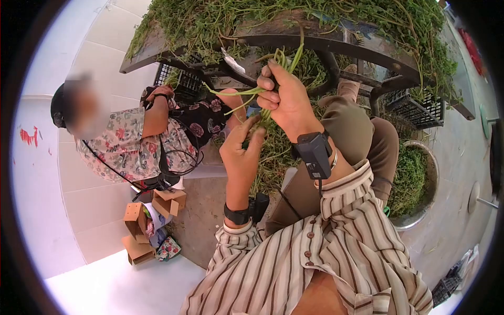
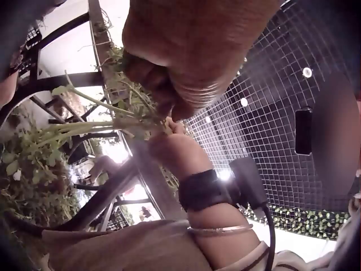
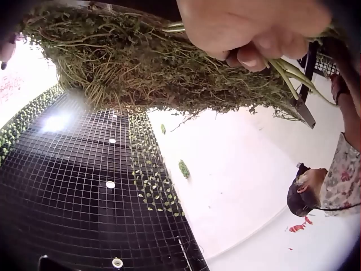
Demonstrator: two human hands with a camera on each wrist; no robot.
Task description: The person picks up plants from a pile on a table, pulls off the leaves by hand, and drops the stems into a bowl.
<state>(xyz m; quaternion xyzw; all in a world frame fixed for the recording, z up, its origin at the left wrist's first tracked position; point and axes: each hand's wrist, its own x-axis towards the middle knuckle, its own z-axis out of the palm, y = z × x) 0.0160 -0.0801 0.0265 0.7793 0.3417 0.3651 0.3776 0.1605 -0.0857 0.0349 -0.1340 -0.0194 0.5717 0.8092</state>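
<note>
My right hand (image 1: 287, 100) is raised in front of the table, fingers curled round a small bunch of long green stems (image 1: 297, 56). Some stem ends stick out above the fist, and others spread to the left. Just below it, my left hand (image 1: 240, 151) pinches the lower part of the same bunch between thumb and fingers. In the left wrist view the two hands nearly meet, with the pale stems (image 2: 79, 129) fanning out to the left. The right wrist view shows stems (image 3: 289, 74) coming out under the curled fingers of my right hand (image 3: 254, 28).
Heaped greens (image 1: 199, 26) cover the dark table (image 1: 252, 41) ahead. A metal basin (image 1: 433, 181) of greens stands to the right, and a black crate (image 1: 420, 110) sits under the table. Another person (image 1: 123, 139) sits at the left, near open cardboard boxes (image 1: 137, 223).
</note>
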